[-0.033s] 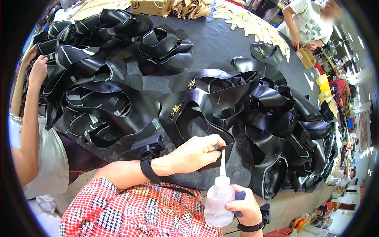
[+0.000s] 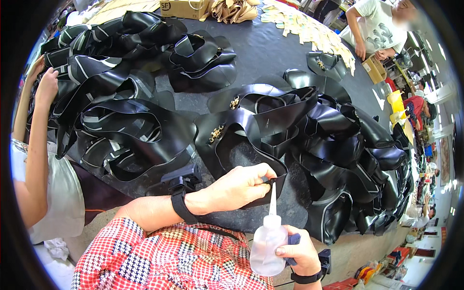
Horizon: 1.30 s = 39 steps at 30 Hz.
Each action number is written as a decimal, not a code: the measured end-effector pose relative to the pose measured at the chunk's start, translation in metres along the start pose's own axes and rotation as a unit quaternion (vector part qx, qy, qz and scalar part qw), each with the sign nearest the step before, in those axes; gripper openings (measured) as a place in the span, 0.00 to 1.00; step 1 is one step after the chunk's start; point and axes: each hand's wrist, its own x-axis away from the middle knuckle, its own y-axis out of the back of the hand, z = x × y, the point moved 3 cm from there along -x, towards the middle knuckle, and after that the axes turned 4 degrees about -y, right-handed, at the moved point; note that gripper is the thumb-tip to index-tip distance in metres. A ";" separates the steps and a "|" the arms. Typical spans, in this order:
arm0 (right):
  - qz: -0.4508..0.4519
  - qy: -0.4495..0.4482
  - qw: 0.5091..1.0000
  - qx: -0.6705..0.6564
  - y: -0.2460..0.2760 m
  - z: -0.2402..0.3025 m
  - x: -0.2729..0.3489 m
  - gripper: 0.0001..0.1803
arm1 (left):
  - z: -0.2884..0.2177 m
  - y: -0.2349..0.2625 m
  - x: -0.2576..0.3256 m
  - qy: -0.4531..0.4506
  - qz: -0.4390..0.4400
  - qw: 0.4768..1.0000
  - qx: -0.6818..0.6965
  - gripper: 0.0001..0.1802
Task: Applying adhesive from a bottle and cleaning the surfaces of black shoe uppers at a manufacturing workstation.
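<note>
"What differs from the earlier frame?"

"Very little. The far-right co-worker's (image 2: 386, 24) hand has shifted slightly at a small open box (image 2: 375, 71); the person's hands and the bottle (image 2: 267, 251) look practically unchanged."

"And the fingers?"

"The left hand (image 2: 241, 187) pinches the near right end of a black piece (image 2: 207, 153) at the table's (image 2: 261, 41) near middle, a gold-coloured clasp (image 2: 216, 134) on its left part. The right hand (image 2: 299, 253) curls around the bottle and a dark blue thing (image 2: 293, 240). The nozzle points up at the pinch; whether it touches cannot be told."

"Any writing?"

"Dark letters on a cardboard box (image 2: 182, 9) far off, and a dark print on the co-worker's white shirt."
</note>
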 end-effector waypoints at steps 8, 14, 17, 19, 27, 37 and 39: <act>-0.010 0.005 1.000 0.013 0.001 0.001 -0.001 0.29 | -0.002 0.002 -0.002 0.003 0.011 1.000 0.005 0.09; -0.014 0.007 1.000 0.022 0.005 -0.003 -0.002 0.30 | -0.001 0.001 -0.002 0.013 0.015 1.000 0.007 0.10; -0.014 0.022 0.999 0.021 0.004 -0.003 -0.004 0.31 | 0.002 0.002 -0.002 0.028 0.020 0.999 -0.001 0.10; -0.015 0.033 0.999 0.026 0.003 -0.004 -0.006 0.32 | 0.004 0.003 -0.002 0.034 0.022 0.998 0.037 0.10; -0.362 0.433 0.809 0.166 0.078 -0.026 -0.050 0.31 | 0.015 0.003 0.003 0.053 0.039 0.997 0.028 0.09; -0.425 0.456 0.780 0.056 0.077 -0.031 -0.066 0.34 | 0.012 0.001 0.009 0.005 0.061 0.995 -0.081 0.12; -0.534 0.330 0.761 0.164 0.065 -0.046 -0.042 0.20 | 0.017 -0.001 0.010 0.062 0.070 0.994 -0.052 0.12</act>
